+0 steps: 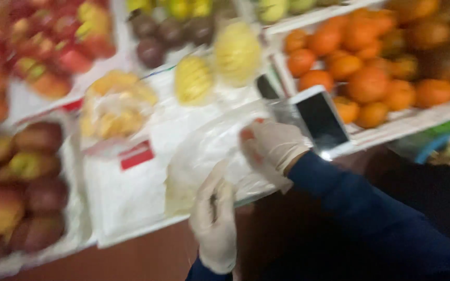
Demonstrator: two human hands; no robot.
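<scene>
My gloved left hand and right hand both pinch a thin, crinkled clear bag, which lies over the white tray at the stall's front edge. Just beside my right hand sits one flat phone. Two ridged yellow fruits lie beyond, round oranges crowd the right crate, too blurred to count.

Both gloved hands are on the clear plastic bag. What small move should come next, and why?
Probably pull the bag's mouth apart: the left hand and right hand both pinch the clear plastic bag, which looks flat and empty over the white tray. Blur hides its opening.
</scene>
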